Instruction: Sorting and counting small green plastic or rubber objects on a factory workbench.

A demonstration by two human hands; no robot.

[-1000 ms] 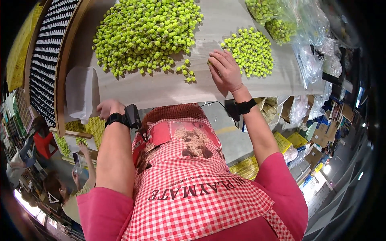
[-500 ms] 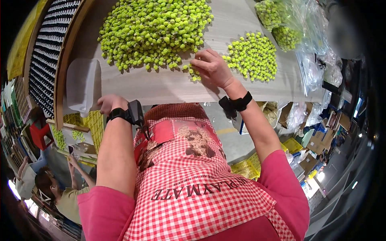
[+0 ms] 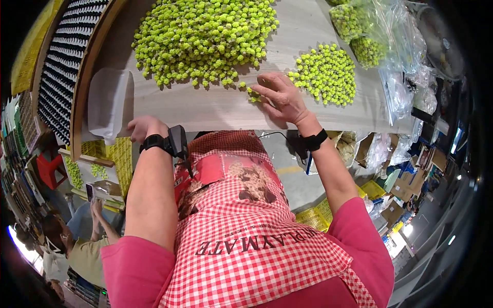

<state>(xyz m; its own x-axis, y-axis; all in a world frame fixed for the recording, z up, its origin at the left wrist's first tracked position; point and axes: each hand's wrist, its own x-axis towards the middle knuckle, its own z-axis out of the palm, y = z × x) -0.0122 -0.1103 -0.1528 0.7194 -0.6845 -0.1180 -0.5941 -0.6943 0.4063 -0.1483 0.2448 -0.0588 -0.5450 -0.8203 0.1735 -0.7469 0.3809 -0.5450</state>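
My right hand (image 3: 283, 98) hovers low over the table, its fingers apart, with a few small yellow-green pieces (image 3: 253, 96) shaped like tiny flowers or succulents by its fingertips. Nothing shows in its grasp. Beyond it spreads a big heap of the same pieces (image 3: 205, 38). To its right lies a smaller, thinner pile (image 3: 328, 77). My left hand (image 3: 147, 128) rests at the table's front edge, fingers loosely bent and apart, holding nothing I can see. Beside it stands a translucent white plastic tray (image 3: 110, 100).
A wooden-framed rack (image 3: 67, 66) with dark and white rows borders the table (image 3: 205, 110) on the left. Clear bags of green pieces (image 3: 367, 49) lie at the far right. Yellow crates (image 3: 316, 215) stand below, and another person (image 3: 84, 251) is at the lower left.
My right hand has shifted slightly right and nearer, and its pinched fingers have spread. My left hand has barely moved. The view has tilted a little.
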